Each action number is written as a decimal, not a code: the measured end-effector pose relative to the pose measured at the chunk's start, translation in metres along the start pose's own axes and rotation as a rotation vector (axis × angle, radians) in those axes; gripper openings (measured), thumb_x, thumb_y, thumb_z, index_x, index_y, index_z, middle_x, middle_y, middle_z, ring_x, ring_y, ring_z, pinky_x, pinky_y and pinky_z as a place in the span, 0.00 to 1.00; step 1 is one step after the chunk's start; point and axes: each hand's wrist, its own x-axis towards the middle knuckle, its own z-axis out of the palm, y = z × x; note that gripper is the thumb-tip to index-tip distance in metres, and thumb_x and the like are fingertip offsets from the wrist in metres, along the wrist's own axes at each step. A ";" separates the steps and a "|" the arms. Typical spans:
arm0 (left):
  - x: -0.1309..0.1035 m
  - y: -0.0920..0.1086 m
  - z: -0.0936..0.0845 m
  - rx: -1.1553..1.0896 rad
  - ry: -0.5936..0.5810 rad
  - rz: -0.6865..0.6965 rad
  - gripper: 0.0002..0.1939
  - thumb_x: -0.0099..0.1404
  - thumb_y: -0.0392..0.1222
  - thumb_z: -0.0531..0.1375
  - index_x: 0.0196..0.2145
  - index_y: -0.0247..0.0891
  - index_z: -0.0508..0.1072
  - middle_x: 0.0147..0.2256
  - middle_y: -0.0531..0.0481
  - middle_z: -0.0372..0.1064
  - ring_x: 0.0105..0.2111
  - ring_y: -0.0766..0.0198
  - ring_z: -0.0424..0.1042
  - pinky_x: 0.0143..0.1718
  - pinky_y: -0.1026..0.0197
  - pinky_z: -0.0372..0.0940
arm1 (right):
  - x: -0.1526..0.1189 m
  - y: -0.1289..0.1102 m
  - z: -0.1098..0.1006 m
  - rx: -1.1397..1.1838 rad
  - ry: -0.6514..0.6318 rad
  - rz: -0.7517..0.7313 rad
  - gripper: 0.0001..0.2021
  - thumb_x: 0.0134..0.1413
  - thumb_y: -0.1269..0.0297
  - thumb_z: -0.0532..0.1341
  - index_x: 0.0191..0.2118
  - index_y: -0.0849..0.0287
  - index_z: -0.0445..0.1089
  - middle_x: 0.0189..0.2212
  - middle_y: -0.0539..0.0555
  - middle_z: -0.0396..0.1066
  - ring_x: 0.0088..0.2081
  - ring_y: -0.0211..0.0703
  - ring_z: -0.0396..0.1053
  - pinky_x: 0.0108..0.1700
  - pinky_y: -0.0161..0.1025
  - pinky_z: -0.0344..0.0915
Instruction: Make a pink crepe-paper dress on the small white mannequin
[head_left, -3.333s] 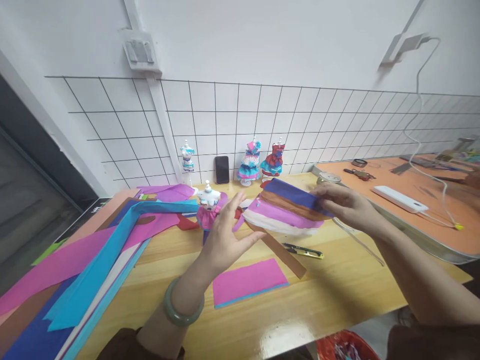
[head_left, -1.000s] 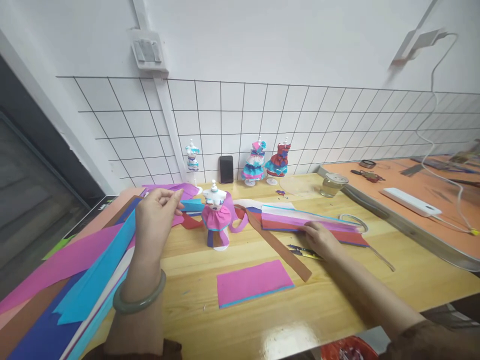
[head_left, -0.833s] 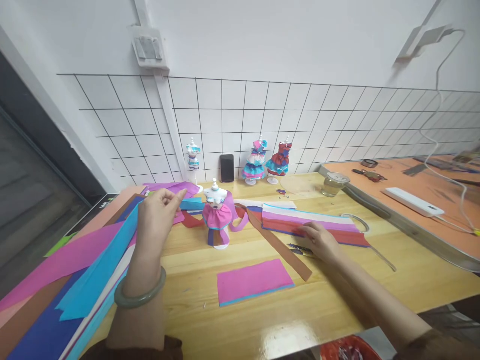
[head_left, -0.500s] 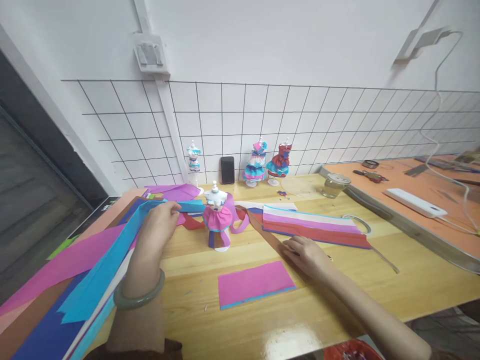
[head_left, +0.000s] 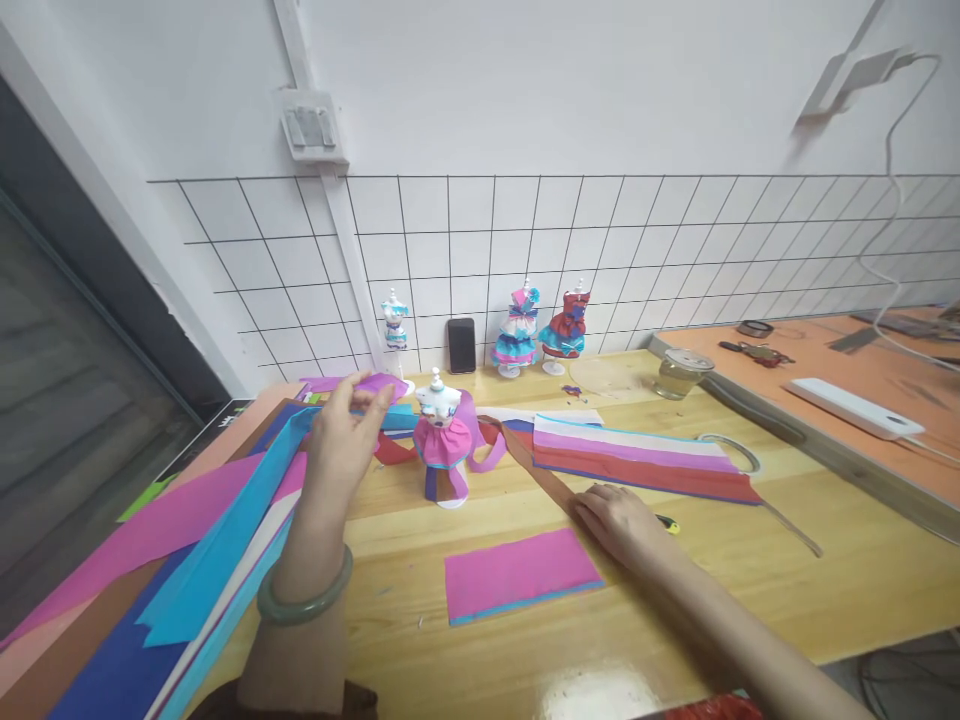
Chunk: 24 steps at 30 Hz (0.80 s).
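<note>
My left hand (head_left: pixel 346 430), a green bangle on its wrist, is raised over the blue paper strip (head_left: pixel 225 540), fingers apart and holding nothing. Just right of it stands a small white mannequin (head_left: pixel 442 425) in a pink skirt, with purple and brown strips about its base. My right hand (head_left: pixel 619 520) rests palm down on the end of a brown strip (head_left: pixel 541 475); its fingers lie flat and together, and whatever is under them is hidden. A pink sheet with a blue edge (head_left: pixel 521 575) lies in front. Behind my right hand is a layered striped stack (head_left: pixel 637 460).
Three dressed mannequins (head_left: pixel 515 340) and a black phone (head_left: pixel 462 345) stand along the tiled wall. A lidded glass cup (head_left: pixel 681 375) is at the back right. A yellow cutter (head_left: pixel 667 524) lies beside my right wrist. A white power strip (head_left: pixel 856 408) rests on the orange table.
My left hand has risen and moved right, towards the mannequin, and its fingers have spread. My right hand has stayed on the brown strip. The view has shifted slightly.
</note>
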 end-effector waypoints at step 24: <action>-0.023 0.023 0.037 -0.189 -0.163 0.137 0.36 0.55 0.43 0.64 0.59 0.47 0.57 0.56 0.45 0.62 0.54 0.52 0.63 0.54 0.50 0.59 | 0.040 -0.102 -0.009 0.494 -0.309 -0.219 0.03 0.49 0.73 0.61 0.27 0.59 0.69 0.27 0.51 0.70 0.33 0.41 0.67 0.37 0.35 0.61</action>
